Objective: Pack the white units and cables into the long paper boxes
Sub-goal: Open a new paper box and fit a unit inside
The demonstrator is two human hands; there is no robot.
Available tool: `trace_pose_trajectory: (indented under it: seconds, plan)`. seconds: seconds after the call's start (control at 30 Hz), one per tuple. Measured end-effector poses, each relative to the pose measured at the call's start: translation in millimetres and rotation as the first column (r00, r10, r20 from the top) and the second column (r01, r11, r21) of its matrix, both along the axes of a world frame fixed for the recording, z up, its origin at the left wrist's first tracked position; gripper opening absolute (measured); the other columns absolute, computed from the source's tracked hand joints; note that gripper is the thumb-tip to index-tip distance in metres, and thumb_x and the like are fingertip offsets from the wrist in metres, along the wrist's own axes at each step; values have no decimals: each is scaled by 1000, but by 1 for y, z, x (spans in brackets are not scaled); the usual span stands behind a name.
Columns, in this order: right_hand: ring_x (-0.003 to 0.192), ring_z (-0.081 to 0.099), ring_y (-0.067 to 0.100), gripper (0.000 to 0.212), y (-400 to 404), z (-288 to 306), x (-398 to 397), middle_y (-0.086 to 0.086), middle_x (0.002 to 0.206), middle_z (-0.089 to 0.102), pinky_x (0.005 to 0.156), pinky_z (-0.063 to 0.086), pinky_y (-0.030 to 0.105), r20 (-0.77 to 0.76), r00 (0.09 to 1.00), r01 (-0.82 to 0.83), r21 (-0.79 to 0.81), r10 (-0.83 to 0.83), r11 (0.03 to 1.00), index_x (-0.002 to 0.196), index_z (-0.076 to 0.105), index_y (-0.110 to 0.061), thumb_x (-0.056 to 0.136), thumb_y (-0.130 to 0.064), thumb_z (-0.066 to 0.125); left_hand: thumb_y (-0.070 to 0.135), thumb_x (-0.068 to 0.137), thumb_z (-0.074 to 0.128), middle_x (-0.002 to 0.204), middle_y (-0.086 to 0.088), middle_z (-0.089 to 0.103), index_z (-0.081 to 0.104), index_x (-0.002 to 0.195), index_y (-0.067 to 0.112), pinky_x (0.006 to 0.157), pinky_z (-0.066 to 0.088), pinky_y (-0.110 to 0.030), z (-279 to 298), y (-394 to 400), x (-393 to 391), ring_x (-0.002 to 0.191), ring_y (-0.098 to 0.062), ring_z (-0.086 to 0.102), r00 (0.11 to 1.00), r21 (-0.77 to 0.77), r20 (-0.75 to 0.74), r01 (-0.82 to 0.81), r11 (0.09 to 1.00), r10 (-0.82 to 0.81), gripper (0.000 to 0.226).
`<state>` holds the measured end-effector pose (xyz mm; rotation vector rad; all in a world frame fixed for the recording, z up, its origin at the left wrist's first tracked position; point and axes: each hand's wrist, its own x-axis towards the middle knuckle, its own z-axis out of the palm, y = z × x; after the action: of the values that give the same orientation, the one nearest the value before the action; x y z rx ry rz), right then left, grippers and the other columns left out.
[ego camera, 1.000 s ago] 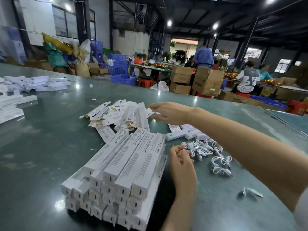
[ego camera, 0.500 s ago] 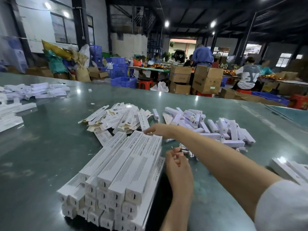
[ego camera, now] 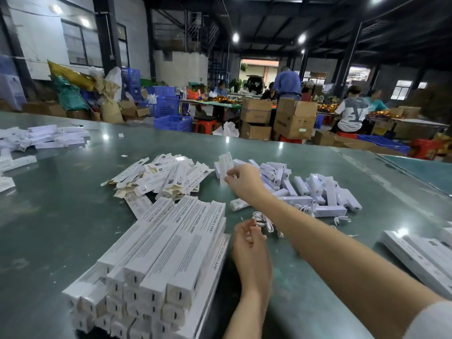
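Note:
My right hand (ego camera: 244, 183) is raised over the table and pinches a white unit (ego camera: 225, 165) that stands nearly upright in its fingers. Behind it lies a heap of white units (ego camera: 318, 192). My left hand (ego camera: 249, 243) rests near the table's front with its fingers curled on a white cable (ego camera: 263, 221). A stack of long closed paper boxes (ego camera: 171, 250) lies left of that hand. Flat, unfilled paper boxes (ego camera: 163, 177) sit in a loose pile beyond the stack.
More long boxes (ego camera: 420, 255) lie at the right edge, and others (ego camera: 44, 138) at the far left of the green table (ego camera: 61, 216). Beyond the table stand cardboard cartons (ego camera: 293, 118), blue crates (ego camera: 171, 116) and several seated people.
My right hand has left the top of the box stack, risen toward the heap of units and lifted one white unit. My left hand has stayed near the cables.

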<state>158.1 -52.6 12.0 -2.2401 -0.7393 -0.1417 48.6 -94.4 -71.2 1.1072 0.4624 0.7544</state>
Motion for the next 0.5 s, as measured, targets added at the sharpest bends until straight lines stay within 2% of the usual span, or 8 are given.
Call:
trace_pose_trajectory:
  seconds: [0.07, 0.1, 0.13, 0.17, 0.23, 0.33, 0.4, 0.5]
  plan:
    - [78, 58, 16, 27, -34, 3, -16, 18, 108, 70, 67, 44, 28, 24, 999, 33, 133, -36, 991, 113, 65, 8, 93, -6, 56, 9, 102, 44, 84, -5, 65, 62, 94, 15, 72, 48, -27, 3, 0, -3, 69, -13, 60, 1000, 28, -4, -3, 1000, 3, 21]
    - [70, 59, 15, 26, -53, 2, -26, 21, 108, 70, 64, 47, 34, 39, 998, 35, 184, -42, 982, 112, 65, 9, 93, -6, 55, 13, 104, 43, 84, -7, 67, 63, 90, 16, 75, 49, -30, 5, 0, -3, 72, -17, 62, 1000, 17, -7, -15, 1000, 15, 24]
    - [60, 59, 9, 25, -73, -2, -36, 18, 104, 72, 59, 51, 31, 40, 998, 31, 232, -42, 972, 111, 67, 6, 93, -6, 55, 17, 105, 41, 87, -9, 68, 62, 89, 16, 78, 50, -32, 9, 0, -4, 76, -20, 64, 1000, -36, 3, -11, 999, 11, 27]
    - [52, 57, 1, 25, -92, -8, -48, 8, 96, 74, 50, 47, 20, 28, 999, 26, 278, -35, 960, 113, 68, 0, 94, -7, 55, 20, 105, 40, 93, -13, 69, 62, 90, 15, 80, 51, -33, 13, -1, -6, 80, -22, 65, 999, -110, 29, 29, 994, -26, 27]
    - [47, 51, -7, 25, -125, -22, -71, -16, 75, 66, 48, 37, 7, -3, 1000, 5, 326, -4, 945, 115, 70, -7, 93, -7, 58, 27, 105, 40, 109, -18, 69, 64, 105, 10, 87, 53, -37, 18, 0, -10, 92, -26, 66, 987, -181, 85, 151, 972, -138, 29]
    - [61, 59, 0, 23, -158, -44, -100, -16, 73, 67, 58, 44, 11, -40, 998, -38, 285, 51, 958, 106, 74, -16, 89, -6, 64, 32, 100, 50, 120, -10, 68, 61, 128, 10, 101, 49, -43, 19, -1, -16, 111, -23, 65, 954, -20, 54, 298, 954, -296, 36]
    - [75, 65, 4, 21, -173, -53, -110, -8, 86, 73, 71, 50, 17, -29, 996, -70, 247, 79, 967, 100, 76, -17, 87, -3, 66, 26, 96, 59, 116, 1, 70, 58, 130, 13, 98, 51, -32, 18, -4, -20, 107, -10, 67, 940, 126, 3, 338, 933, -341, 36]
    - [78, 64, -1, 20, -191, -59, -118, -12, 86, 72, 74, 47, 15, 51, 989, -147, 158, 140, 977, 93, 75, -18, 85, -2, 66, 10, 94, 63, 113, 7, 70, 61, 121, 27, 84, 51, -13, 16, -8, -25, 99, 2, 66, 958, 393, -72, 282, 875, -277, 32]
